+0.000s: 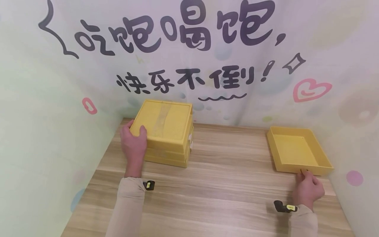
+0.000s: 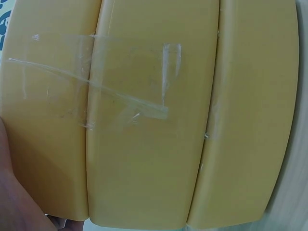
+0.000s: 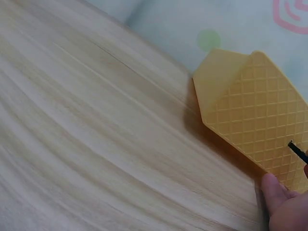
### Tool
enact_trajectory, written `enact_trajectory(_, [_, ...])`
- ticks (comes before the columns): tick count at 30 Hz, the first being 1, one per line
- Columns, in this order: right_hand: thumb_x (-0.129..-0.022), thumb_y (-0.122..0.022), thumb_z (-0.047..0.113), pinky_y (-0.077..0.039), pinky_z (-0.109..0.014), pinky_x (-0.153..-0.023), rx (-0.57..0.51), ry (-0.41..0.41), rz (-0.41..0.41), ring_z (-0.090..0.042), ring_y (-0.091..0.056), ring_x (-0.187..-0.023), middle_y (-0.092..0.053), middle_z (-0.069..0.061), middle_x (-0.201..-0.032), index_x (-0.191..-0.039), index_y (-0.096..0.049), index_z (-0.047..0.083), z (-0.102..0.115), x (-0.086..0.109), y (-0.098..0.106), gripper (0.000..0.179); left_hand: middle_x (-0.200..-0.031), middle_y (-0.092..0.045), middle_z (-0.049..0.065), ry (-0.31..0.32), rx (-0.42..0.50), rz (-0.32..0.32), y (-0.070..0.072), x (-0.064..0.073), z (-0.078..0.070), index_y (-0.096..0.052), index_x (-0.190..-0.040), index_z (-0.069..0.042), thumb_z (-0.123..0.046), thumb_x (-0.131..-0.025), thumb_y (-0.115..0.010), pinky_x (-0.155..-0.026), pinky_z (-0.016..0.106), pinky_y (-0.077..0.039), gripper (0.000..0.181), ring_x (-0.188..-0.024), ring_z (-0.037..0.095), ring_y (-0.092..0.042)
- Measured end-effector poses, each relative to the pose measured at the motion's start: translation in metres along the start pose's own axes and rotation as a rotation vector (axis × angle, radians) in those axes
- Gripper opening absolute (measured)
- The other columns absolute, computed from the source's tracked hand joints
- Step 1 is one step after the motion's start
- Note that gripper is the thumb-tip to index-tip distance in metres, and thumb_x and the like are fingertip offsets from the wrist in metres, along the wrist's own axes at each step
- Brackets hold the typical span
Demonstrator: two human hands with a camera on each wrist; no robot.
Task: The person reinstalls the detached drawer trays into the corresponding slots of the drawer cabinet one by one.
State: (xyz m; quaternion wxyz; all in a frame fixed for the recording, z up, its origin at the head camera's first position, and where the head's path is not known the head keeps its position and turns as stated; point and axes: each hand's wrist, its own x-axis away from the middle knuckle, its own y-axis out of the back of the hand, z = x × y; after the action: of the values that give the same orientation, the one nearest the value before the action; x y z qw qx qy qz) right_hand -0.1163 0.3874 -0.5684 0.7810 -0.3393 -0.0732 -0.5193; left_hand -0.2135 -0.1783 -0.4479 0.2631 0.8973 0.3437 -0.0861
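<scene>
My left hand (image 1: 134, 142) grips the left front corner of a stack of yellow plastic boxes (image 1: 161, 120), thumb on the top face. Clear tape runs over the top box; in the left wrist view tape (image 2: 127, 103) also crosses a seam between boxes. Part of the left hand (image 2: 19, 199) shows at that view's lower left edge. At the right, my right hand (image 1: 309, 189) is against the front wall of an open yellow tray (image 1: 305, 169). Its fingers pinch a thin dark stick (image 3: 299, 153), mostly hidden, whose tip lies near the tray's grid-patterned face (image 3: 255, 106).
The boxes and tray stand on a wood-grain table (image 1: 213, 184). Behind it hangs a pale printed cloth (image 1: 231, 108) with large dark lettering, close to the stack and tray. More pale cloth lies along the left and right sides.
</scene>
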Motion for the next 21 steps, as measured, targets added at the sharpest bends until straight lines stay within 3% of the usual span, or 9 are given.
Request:
enact_trajectory(6, [-0.093, -0.066, -0.002, -0.063, -0.031, -0.066, -0.074, -0.037, 0.016, -0.015, -0.072, -0.07, -0.065, -0.006, -0.079, -0.087, -0.056, -0.001, 0.0032, -0.0027, 0.0015, 0.012, -0.131, -0.058, 0.02, 0.003, 0.003, 0.001, -0.0005, 0.0001, 0.0001, -0.059, -0.135, -0.005, -0.031, -0.09, -0.064, -0.101, 0.051, -0.045, 0.052, -0.12, 0.039, -0.056])
enact_trajectory(13, [-0.096, -0.06, -0.002, -0.062, -0.031, -0.064, -0.09, -0.026, 0.026, -0.017, -0.076, -0.07, -0.068, -0.008, -0.075, -0.094, -0.058, -0.001, 0.0045, -0.0076, 0.0017, 0.003, -0.13, -0.058, 0.02, 0.002, 0.007, -0.005, -0.0005, -0.0002, 0.0, -0.059, -0.134, -0.004, -0.03, -0.09, -0.063, -0.1, 0.051, -0.045, 0.051, -0.118, 0.039, -0.057])
enact_trajectory(21, [-0.094, -0.061, -0.006, -0.063, -0.033, -0.068, -0.117, -0.046, 0.056, -0.02, -0.076, -0.073, -0.068, -0.01, -0.092, -0.094, -0.059, -0.003, 0.0049, -0.0032, 0.0003, 0.003, -0.131, -0.058, 0.02, 0.001, 0.005, -0.003, -0.0007, -0.0011, 0.0012, -0.059, -0.135, -0.004, -0.03, -0.091, -0.064, -0.102, 0.051, -0.044, 0.051, -0.121, 0.039, -0.056])
